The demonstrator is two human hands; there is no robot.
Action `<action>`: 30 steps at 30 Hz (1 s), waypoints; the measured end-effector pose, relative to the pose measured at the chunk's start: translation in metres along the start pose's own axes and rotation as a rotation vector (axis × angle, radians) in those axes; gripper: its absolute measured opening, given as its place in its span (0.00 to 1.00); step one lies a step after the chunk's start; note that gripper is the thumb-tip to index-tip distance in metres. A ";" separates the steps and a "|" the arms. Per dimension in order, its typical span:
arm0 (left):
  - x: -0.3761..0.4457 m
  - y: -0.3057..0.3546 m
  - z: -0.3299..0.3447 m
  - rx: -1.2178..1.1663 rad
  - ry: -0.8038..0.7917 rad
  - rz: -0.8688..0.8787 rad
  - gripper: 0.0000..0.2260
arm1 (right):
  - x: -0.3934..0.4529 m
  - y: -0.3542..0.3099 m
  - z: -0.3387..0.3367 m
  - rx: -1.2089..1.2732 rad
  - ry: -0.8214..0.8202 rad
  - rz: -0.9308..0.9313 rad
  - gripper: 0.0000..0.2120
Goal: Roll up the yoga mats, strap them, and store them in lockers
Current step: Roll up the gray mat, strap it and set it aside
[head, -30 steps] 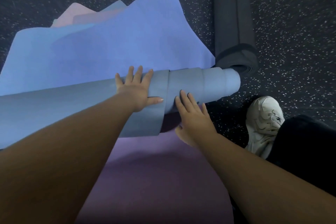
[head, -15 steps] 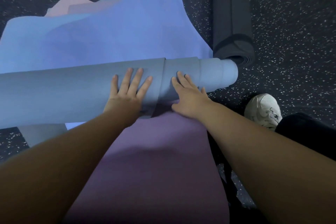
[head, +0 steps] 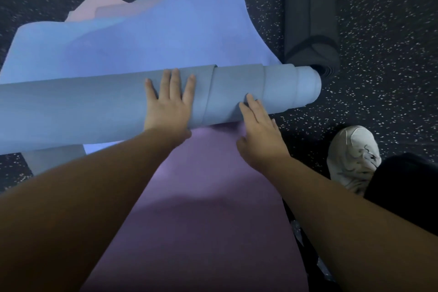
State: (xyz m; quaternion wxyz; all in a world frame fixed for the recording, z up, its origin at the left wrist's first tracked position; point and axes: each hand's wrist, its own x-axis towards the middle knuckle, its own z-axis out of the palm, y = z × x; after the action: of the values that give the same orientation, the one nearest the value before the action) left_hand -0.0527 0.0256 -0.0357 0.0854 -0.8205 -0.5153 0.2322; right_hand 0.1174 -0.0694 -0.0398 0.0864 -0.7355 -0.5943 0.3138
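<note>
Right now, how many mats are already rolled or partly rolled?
2. The blue mat lies across the middle, partly rolled under the left hand and right hand. The dark mat lies rolled at top right. Others may be out of view.

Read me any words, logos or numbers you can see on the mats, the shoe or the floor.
No readable text in this view.
Blue-grey rolled mat: plain surface, no print.
Purple mat: no print.
Dark rolled mat: no label visible.
White shoe: dark marks on its side, too blurred to read as a logo.
Speckled floor: flecks only, no signs.
</note>
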 end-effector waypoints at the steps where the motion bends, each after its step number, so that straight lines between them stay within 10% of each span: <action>1: -0.003 0.006 0.003 0.021 0.032 0.012 0.52 | -0.002 0.002 0.002 0.002 -0.003 0.001 0.36; 17: 0.030 0.035 -0.018 -0.151 -0.080 -0.073 0.57 | -0.004 0.017 0.026 0.036 -0.085 0.070 0.38; 23: 0.042 0.023 -0.027 -0.187 -0.180 -0.038 0.59 | -0.028 0.060 0.039 -0.257 -0.565 0.163 0.36; 30: 0.040 0.024 -0.029 -0.184 -0.205 -0.042 0.59 | -0.032 0.071 0.033 -0.192 -0.525 0.155 0.34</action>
State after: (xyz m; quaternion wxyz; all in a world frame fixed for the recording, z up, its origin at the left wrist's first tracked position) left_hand -0.0051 0.0531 -0.0315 -0.0384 -0.7860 -0.5574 0.2646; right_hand 0.1540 -0.1265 -0.0895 -0.1645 -0.6770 -0.5654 0.4415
